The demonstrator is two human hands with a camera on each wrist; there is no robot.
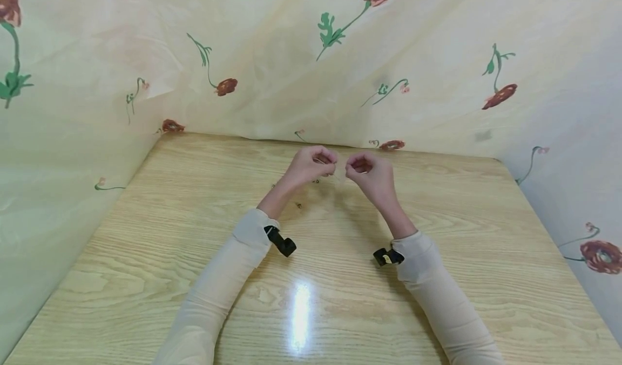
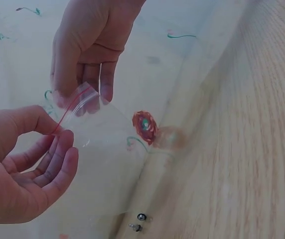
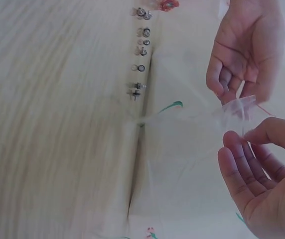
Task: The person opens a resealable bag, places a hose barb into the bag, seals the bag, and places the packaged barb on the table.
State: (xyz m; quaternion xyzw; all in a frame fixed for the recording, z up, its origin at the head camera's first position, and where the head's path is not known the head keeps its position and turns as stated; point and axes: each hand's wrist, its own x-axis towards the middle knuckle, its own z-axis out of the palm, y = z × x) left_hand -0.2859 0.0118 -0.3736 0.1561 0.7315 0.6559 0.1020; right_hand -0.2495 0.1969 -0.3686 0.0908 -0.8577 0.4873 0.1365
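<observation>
A clear zip-lock bag (image 2: 100,144) with a red line along its mouth hangs between both hands above the table. My left hand (image 1: 310,166) pinches one end of the mouth between thumb and forefinger. At the other end, my right hand (image 1: 376,178) pinches the bag's top edge the same way. In the right wrist view the bag (image 3: 236,115) is nearly see-through, so its lower outline is hard to follow. I cannot tell whether the mouth is sealed. Small metal screws (image 3: 141,51), apparently with dark washers, lie on the table below the hands.
The wood-grain table (image 1: 340,311) ends at a flower-printed cloth (image 1: 272,62) behind and at the sides. A few of the screws (image 1: 298,205) show near the left forearm. Black straps (image 1: 282,241) sit on both sleeve cuffs.
</observation>
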